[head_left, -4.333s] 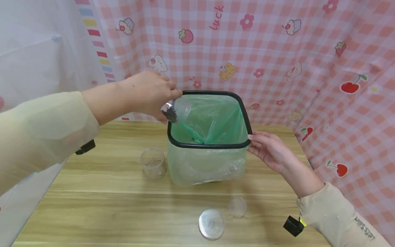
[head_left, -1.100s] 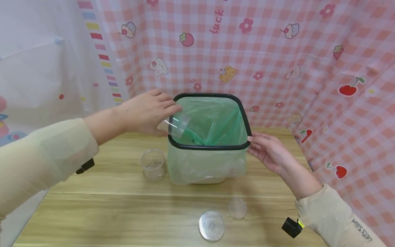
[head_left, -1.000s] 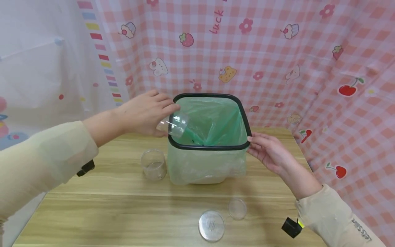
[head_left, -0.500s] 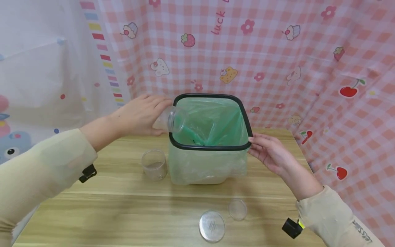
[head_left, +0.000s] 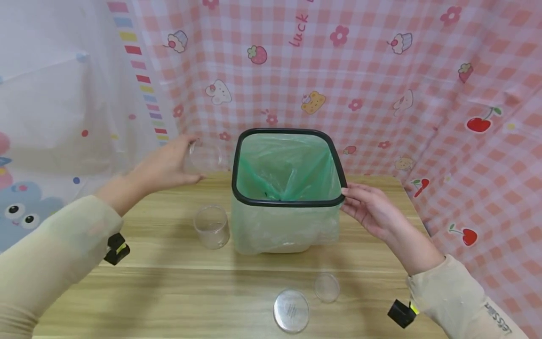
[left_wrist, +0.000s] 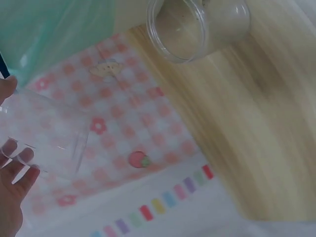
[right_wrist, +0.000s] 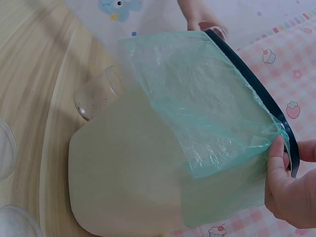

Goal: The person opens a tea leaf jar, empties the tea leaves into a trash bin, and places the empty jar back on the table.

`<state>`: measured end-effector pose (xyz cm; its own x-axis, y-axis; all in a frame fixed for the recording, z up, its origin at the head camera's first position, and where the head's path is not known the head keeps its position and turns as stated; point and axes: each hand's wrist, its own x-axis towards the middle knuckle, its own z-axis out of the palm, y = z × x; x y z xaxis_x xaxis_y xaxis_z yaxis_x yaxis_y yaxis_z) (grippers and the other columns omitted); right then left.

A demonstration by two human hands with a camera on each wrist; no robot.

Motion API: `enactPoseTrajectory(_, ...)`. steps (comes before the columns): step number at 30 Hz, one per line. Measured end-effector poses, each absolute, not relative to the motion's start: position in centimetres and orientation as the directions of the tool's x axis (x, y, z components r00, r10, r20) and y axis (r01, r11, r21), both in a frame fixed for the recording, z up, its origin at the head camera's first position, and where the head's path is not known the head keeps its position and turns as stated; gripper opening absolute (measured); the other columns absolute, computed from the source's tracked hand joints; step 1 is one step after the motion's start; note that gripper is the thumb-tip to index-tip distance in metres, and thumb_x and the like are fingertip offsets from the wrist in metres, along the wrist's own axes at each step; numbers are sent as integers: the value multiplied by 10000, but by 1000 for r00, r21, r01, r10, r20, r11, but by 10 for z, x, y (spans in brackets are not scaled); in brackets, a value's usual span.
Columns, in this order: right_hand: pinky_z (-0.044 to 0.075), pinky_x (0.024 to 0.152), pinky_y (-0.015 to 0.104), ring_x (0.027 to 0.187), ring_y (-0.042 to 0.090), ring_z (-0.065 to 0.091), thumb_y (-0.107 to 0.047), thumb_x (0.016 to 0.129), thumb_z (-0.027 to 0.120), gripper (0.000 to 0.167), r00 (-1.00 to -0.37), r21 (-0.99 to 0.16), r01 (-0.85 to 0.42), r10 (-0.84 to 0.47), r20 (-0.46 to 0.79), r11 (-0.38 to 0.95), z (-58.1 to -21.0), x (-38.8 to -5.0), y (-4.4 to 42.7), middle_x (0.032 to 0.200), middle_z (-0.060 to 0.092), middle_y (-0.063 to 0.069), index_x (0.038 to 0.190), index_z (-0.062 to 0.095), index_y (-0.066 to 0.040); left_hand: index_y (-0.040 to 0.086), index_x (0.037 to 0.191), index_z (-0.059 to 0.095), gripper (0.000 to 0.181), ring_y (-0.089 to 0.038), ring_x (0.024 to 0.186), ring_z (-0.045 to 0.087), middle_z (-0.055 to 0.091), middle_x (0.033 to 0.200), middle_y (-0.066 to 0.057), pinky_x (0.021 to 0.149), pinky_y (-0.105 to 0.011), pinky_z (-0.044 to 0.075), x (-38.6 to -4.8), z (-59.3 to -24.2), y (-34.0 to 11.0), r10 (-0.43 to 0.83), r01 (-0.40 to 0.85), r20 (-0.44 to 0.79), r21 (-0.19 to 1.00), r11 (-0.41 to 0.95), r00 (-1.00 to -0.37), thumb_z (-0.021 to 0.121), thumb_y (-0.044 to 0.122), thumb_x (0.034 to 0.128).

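Note:
In the head view my left hand (head_left: pixel 167 165) grips a clear plastic jar (head_left: pixel 207 157) by its sides, in the air left of the bin. The left wrist view shows this jar (left_wrist: pixel 57 133) see-through, with thumb and fingers around it. My right hand (head_left: pixel 370 207) pinches the black rim (head_left: pixel 289 203) of the trash bin at its right corner. A thin green bag (head_left: pixel 292 162) lines the bin and folds down outside. A few dark specks lie inside the bag. In the right wrist view, thumb and fingers (right_wrist: pixel 276 165) clamp bag and rim together.
A second clear jar (head_left: pixel 211 228) stands on the wooden table (head_left: pixel 169 292), just left of the bin. Two round lids lie in front: a silvery lid (head_left: pixel 291 310) and a smaller clear lid (head_left: pixel 326 287). A pink checked curtain (head_left: pixel 296 75) hangs close behind.
Earlier the left hand tilted the jar, with dark contents in it, over the bin's left rim. Now it looks clear and has moved left, off the bin. The right hand stays put.

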<state>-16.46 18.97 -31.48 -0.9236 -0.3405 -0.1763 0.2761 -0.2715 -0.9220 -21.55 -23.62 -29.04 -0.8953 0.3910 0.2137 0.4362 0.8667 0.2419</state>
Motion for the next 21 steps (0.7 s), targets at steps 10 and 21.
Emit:
enactPoseTrajectory(10, 501, 827, 227, 873, 103, 616, -33, 950, 467, 382, -926, -929, 276, -326, -189, -246, -314, -164, 189, 970, 600, 50, 1251, 292, 122, -87, 1328, 282, 905, -438, 1047, 510, 466, 1208, -302, 859, -577, 430, -218, -325, -262, 170, 238, 176, 518, 822, -970, 794, 330, 708)
enactPoseTrajectory(21, 508, 811, 227, 847, 111, 626, -12, 947, 459, 288, -925, -921, 285, -329, -192, -264, -314, -165, 189, 927, 627, 52, 1186, 353, 111, -86, 1356, 211, 963, -457, 1103, 466, 414, 1243, -315, 897, -584, 399, -223, -355, -273, 79, 146, 133, 633, 760, -988, 795, 343, 721)
